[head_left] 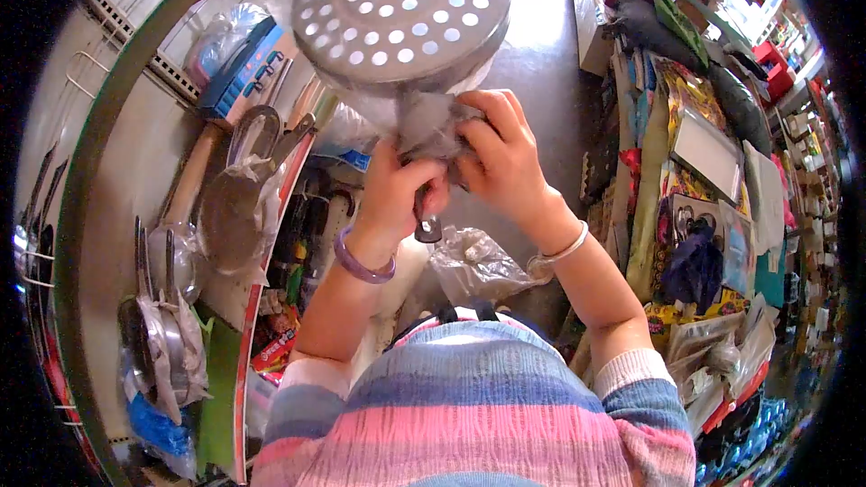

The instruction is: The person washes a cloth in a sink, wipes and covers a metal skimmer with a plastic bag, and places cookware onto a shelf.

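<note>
A frying pan [406,27] is held up in front of me with its underside facing me, a grey metal disc patterned with rings of pale round dots. My left hand [392,194] is wrapped round its handle [428,232], whose dark end with a hanging hole sticks out below the fist. A crumpled grey cloth [428,124] covers the place where handle and pan meet. My right hand [503,153] is closed on this cloth, pressing it against the handle. Clear plastic film hangs round the pan's rim. The cloth hides part of the handle.
On the left shelf lie plastic-wrapped pans [236,216] and a blue box [239,68]. A clear plastic bag [478,261] lies below my hands. To the right, a display holds a white tray [708,151] and packaged goods. The grey aisle floor [546,81] runs ahead.
</note>
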The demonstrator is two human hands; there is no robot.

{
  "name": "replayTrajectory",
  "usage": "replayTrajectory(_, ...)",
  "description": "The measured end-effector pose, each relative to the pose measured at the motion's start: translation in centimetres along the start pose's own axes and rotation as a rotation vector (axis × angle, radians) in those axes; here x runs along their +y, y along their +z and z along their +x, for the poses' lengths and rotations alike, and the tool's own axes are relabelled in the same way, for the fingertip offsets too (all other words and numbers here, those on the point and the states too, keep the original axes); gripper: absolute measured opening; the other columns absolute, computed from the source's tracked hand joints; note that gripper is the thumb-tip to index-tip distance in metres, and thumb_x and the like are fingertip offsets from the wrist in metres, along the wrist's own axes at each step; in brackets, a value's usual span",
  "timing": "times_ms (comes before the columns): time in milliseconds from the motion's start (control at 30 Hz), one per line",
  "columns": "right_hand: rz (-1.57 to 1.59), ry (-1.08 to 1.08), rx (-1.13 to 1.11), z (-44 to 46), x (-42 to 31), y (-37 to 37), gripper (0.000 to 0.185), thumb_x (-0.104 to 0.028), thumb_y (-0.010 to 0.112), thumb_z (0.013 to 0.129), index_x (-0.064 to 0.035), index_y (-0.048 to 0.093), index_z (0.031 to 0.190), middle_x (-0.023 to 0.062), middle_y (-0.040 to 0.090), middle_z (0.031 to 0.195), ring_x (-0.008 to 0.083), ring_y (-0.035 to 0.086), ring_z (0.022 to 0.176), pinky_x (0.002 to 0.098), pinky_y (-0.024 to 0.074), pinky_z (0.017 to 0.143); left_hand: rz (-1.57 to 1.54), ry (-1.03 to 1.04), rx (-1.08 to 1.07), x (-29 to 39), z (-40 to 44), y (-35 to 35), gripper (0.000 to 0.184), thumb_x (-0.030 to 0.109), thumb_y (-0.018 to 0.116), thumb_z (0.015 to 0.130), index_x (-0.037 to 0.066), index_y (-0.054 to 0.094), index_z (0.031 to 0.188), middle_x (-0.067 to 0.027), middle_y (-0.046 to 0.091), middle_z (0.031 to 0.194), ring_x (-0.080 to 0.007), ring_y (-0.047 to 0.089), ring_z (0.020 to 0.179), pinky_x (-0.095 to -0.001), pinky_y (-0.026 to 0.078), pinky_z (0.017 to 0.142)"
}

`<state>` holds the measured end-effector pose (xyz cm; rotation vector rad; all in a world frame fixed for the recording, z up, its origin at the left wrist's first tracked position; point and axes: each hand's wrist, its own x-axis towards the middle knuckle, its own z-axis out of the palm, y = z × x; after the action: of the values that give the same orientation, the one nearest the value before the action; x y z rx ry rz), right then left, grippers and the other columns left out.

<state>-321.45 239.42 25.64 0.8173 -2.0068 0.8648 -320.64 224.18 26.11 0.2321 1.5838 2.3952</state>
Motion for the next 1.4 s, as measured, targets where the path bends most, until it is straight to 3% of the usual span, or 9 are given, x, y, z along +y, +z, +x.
replayTrajectory(267, -0.026, 0.481, -0.228, -4.1, 4.8, -0.4, 0.019, -0.004, 0.052, 0.068, -0.0033, 0.057, 0.087, 0.0164, 0.058, 0.092, 0.0352, 0.056, 0.087, 0.0400, 0.0472, 0.078, -0.126, -0.053, 0.005, 2.2, -1.0, 1.0, 0.018, 0.020, 0.055, 0.084, 0.006, 0.047, 0.077, -0.0013, 0.041, 0.049, -0.0108, 0.035, 0.032, -0.0242, 0.027, 0.031)
replayTrajectory(333, 0.237, 0.664, -0.169, -3.3, 4.2, -3.3, 0.031, 0.001, 0.046, 0.068, -0.0020, 0.058, 0.096, 0.0105, 0.060, 0.092, 0.0203, 0.058, 0.087, 0.0295, 0.0452, 0.081, -0.021, -0.023, 0.029, 1.6, -0.7, 0.0, 0.020, 0.023, 0.055, 0.085, 0.006, 0.047, 0.078, -0.0005, 0.042, 0.050, -0.0105, 0.036, 0.032, -0.0239, 0.027, 0.031)
replayTrajectory(500, 0.655, 0.626, 0.454, 0.5, -1.2, -6.7, 0.046, 0.002, 0.042, 0.068, 0.0017, 0.050, 0.113, 0.0104, 0.055, 0.108, 0.0192, 0.050, 0.106, 0.0305, 0.0366, 0.095, 0.064, -0.004, 0.086, 1.7, -0.3, 0.6, 0.015, 0.017, 0.054, 0.087, 0.005, 0.052, 0.078, -0.0011, 0.046, 0.050, -0.0101, 0.042, 0.034, -0.0236, 0.028, 0.031)
replayTrajectory(600, 0.101, 0.009, 0.178, 1.6, -1.4, -4.7, 0.047, -0.004, 0.056, 0.060, -0.0010, 0.053, 0.107, 0.0180, 0.049, 0.111, 0.0341, 0.045, 0.108, 0.0386, 0.0362, 0.093, 0.136, -0.027, 0.113, 1.7, -0.5, 1.5, 0.011, 0.013, 0.054, 0.086, 0.004, 0.054, 0.080, -0.0020, 0.048, 0.051, -0.0094, 0.041, 0.034, -0.0231, 0.028, 0.031)
replayTrajectory(1000, 0.348, 0.554, 0.247, -0.3, 2.6, -4.6, 0.035, 0.006, 0.047, 0.062, -0.0013, 0.056, 0.095, 0.0091, 0.058, 0.092, 0.0226, 0.059, 0.086, 0.0296, 0.0462, 0.080, 0.548, 0.110, 0.131, 0.3, -2.5, -1.0, 0.020, 0.013, 0.056, 0.085, 0.002, 0.057, 0.068, 0.0018, 0.046, 0.045, -0.0055, 0.040, 0.036, -0.0225, 0.028, 0.034)
replayTrajectory(1100, 0.278, 0.261, 0.386, 2.2, -3.3, -5.7, 0.035, -0.006, 0.056, 0.070, -0.0001, 0.054, 0.104, 0.0131, 0.055, 0.102, 0.0237, 0.055, 0.097, 0.0353, 0.0428, 0.087, 0.705, 0.106, 0.101, -0.8, -2.3, -2.4, 0.011, 0.013, 0.058, 0.083, 0.003, 0.056, 0.078, -0.0002, 0.051, 0.054, -0.0081, 0.043, 0.038, -0.0236, 0.030, 0.035)
replayTrajectory(1167, 0.045, -0.065, 0.177, 2.9, -4.3, -3.4, 0.041, -0.025, 0.059, 0.074, -0.0018, 0.055, 0.107, 0.0177, 0.045, 0.128, 0.0336, 0.042, 0.115, 0.0471, 0.0310, 0.096, 1.145, 0.814, 0.009, -1.0, -1.7, -2.3, 0.011, 0.013, 0.061, 0.080, 0.003, 0.056, 0.079, -0.0026, 0.055, 0.062, -0.0104, 0.047, 0.042, -0.0251, 0.033, 0.037)
replayTrajectory(1233, -0.187, -0.126, -0.104, 3.1, -4.8, -1.4, 0.032, -0.013, 0.051, 0.076, -0.0020, 0.056, 0.105, 0.0150, 0.040, 0.133, 0.0342, 0.039, 0.121, 0.0449, 0.0308, 0.098, 1.054, 0.792, 0.026, -2.8, -2.6, -2.5, 0.013, 0.013, 0.064, 0.077, 0.002, 0.057, 0.080, -0.0053, 0.057, 0.070, -0.0123, 0.051, 0.046, -0.0268, 0.037, 0.039)
replayTrajectory(1400, -0.018, -0.168, 0.220, 7.7, -1.5, -0.3, 0.052, -0.002, 0.055, 0.065, -0.0019, 0.052, 0.116, 0.0164, 0.043, 0.131, 0.0345, 0.040, 0.120, 0.0440, 0.0292, 0.101, 0.751, 0.241, 0.086, -2.6, -5.2, -1.9, 0.019, 0.018, 0.066, 0.077, 0.003, 0.058, 0.066, -0.0031, 0.055, 0.055, -0.0115, 0.048, 0.039, -0.0276, 0.036, 0.037)
